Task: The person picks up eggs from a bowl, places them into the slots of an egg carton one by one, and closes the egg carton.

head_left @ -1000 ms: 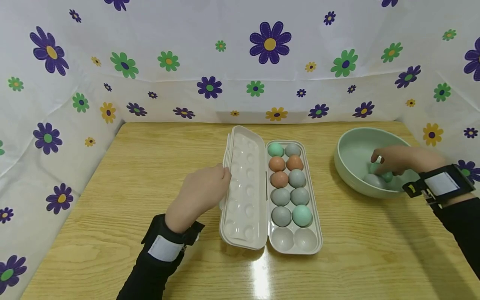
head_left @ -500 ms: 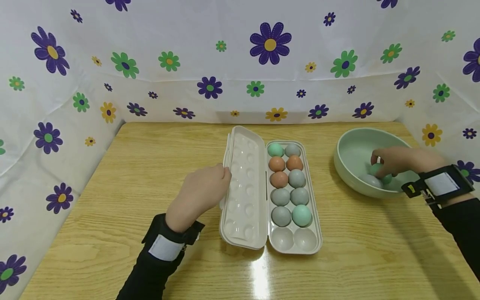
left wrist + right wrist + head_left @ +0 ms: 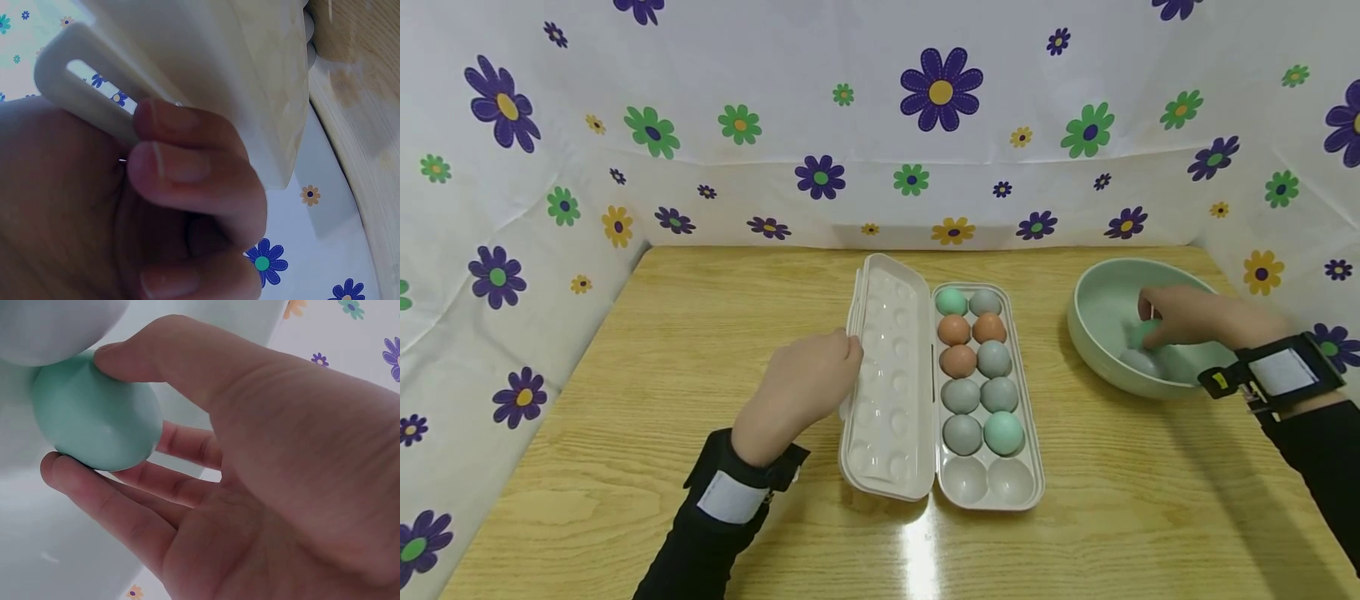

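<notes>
My left hand [image 3: 805, 379] grips the left edge of the white egg carton's raised lid [image 3: 895, 392]. Seen from the left wrist, its fingers curl over a looped tab [image 3: 87, 94] on that lid. The carton's base [image 3: 1037, 467] holds grey, brown and mint-green eggs, and its two front cups [image 3: 987, 482] are in plain sight. Inside the pale green bowl [image 3: 1097, 354] on the right, my right hand [image 3: 1187, 317] pinches a mint-green egg [image 3: 97, 415] between thumb and fingers. Beside that one is a grey egg [image 3: 1138, 362], which touches or overlaps it in the right wrist view.
A wooden table [image 3: 700, 300] bears the carton and the bowl, with a stretch of tabletop between them. A white flower-printed cloth [image 3: 865, 108] stands along the back and both sides.
My right hand has shifted slightly left and up in the bowl, with the mint-green egg in its fingers. The left hand and carton stay where they were.
</notes>
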A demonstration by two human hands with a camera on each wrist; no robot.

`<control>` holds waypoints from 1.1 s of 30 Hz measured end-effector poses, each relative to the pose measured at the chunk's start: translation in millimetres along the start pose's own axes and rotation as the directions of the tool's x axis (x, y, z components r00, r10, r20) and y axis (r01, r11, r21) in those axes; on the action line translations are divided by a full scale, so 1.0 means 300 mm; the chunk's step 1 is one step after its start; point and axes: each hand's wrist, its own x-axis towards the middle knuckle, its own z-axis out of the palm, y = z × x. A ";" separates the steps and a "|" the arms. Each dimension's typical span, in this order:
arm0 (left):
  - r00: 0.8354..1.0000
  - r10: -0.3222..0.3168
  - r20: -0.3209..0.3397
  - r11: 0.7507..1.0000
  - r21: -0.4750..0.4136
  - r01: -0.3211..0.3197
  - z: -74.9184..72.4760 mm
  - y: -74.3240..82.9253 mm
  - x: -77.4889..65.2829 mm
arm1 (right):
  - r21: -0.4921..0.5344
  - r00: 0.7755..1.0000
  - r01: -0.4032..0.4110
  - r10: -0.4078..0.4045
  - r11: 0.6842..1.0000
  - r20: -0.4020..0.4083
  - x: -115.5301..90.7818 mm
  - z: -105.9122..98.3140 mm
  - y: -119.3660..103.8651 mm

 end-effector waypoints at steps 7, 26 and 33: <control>1.000 0.004 -0.007 1.000 -0.005 -0.004 0.001 -0.004 -0.004 | -0.005 1.000 -0.001 0.001 1.000 0.007 0.000 0.001 -0.005; 1.000 -0.001 0.004 1.000 -0.006 0.001 -0.001 -0.002 0.000 | 0.011 0.995 0.024 -0.023 1.000 -0.095 -0.001 -0.008 -0.068; 1.000 0.001 0.001 1.000 0.000 -0.001 -0.001 -0.001 -0.002 | 0.008 0.994 0.019 -0.018 1.000 -0.107 -0.015 -0.022 -0.124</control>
